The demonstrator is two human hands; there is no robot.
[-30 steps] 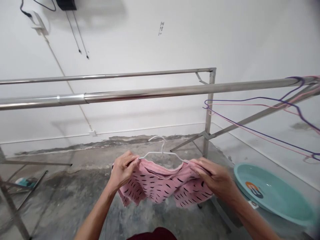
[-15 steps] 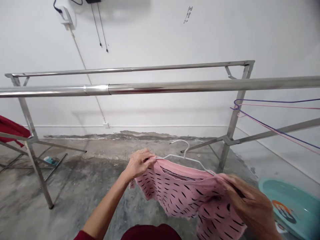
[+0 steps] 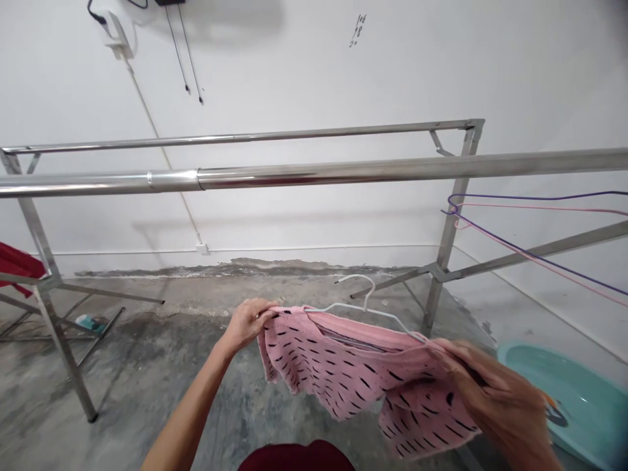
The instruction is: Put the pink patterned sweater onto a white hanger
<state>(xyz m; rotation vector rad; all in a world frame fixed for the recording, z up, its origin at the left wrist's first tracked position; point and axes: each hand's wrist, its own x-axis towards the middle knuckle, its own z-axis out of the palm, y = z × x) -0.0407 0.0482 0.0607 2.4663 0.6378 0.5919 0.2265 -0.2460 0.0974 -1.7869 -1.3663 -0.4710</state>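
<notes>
A pink knit top with short black dashes hangs spread between my hands, below the drying rack's bars. Inside its neckline sits a white hanger, its hook sticking up and its arms running under the shoulders. My left hand pinches the outer end of the left shoulder. On the other side my right hand is closed around the right shoulder, where the hanger's end is hidden under cloth. Part of the garment bunches below my right hand.
A metal drying rack spans the view ahead. Purple and pink hangers hang at its right. A teal basin stands on the floor at lower right. Red cloth lies over a bar at far left.
My left hand has slid outward along the shoulder to the left, and more pink cloth now shows between it and the neckline. My right hand keeps its grip. The view has turned slightly right.
</notes>
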